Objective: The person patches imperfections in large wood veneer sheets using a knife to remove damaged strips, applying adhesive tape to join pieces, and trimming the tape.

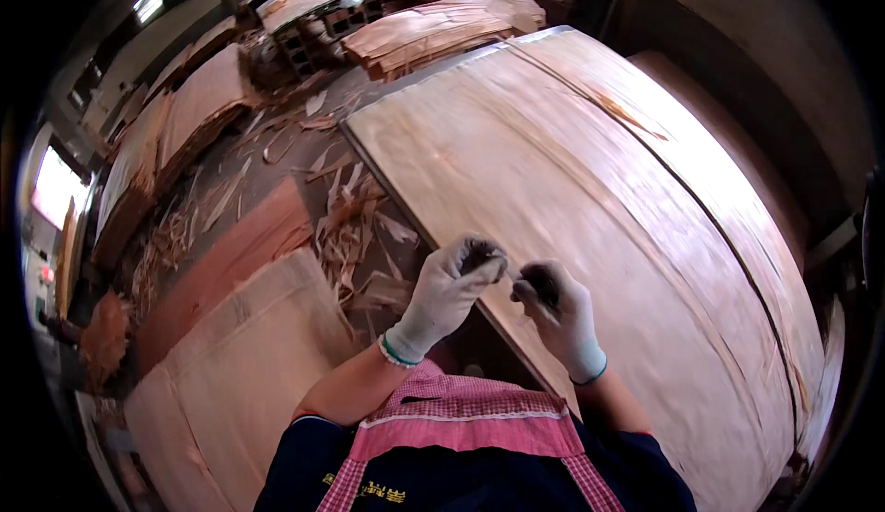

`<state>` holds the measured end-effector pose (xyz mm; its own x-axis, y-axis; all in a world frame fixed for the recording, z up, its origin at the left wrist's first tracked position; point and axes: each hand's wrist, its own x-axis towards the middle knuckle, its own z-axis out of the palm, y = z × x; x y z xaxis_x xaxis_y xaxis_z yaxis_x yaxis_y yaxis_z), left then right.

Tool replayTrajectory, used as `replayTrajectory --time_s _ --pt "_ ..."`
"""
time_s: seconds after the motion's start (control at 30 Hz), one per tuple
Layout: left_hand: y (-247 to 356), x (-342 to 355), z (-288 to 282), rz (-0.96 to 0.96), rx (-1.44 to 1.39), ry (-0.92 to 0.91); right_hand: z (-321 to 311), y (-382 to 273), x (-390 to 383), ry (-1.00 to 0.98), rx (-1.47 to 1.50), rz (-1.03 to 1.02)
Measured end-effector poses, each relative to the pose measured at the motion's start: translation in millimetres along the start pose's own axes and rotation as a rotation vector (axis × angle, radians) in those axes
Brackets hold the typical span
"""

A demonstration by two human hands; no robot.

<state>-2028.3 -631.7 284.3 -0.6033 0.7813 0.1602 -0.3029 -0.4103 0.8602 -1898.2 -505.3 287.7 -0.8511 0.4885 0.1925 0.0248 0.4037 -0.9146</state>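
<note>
Both hands wear whitish knit gloves with dark, soiled fingertips. My left hand [441,295] is closed in a pinch over the near left edge of a large pale wood veneer sheet [590,208]. Close to its right, my right hand [564,318] is also pinched, above the sheet. The fingertips nearly meet; whatever they grip is too small to make out. The sheet lies flat on a wide table-like stack. A long dark gap [701,203] runs lengthwise across it, with a torn brownish strip [631,117] along its far part.
Reddish veneer [230,263] and a pale veneer stack [244,374] lie at my left. Torn veneer scraps [350,226] litter the floor between the stacks. More veneer piles [442,28] stand at the back and along the far left [194,116].
</note>
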Motion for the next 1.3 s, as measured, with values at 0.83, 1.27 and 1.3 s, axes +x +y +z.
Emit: replayTrajectory --time_s 0.83,1.27,1.3 --pt "-167.2 661.5 -447.4 0.030 1.213 -0.202 223.8 295.9 560.4 0.324 0.224 0.833" --pt "-191.8 745.5 -446.2 0.245 1.727 -0.269 209.6 323.0 654.9 0.486 0.316 0.979" --pt "-193.1 740.7 -448.8 0.222 1.792 -0.343 198.7 328.8 654.1 0.479 -0.033 0.764"
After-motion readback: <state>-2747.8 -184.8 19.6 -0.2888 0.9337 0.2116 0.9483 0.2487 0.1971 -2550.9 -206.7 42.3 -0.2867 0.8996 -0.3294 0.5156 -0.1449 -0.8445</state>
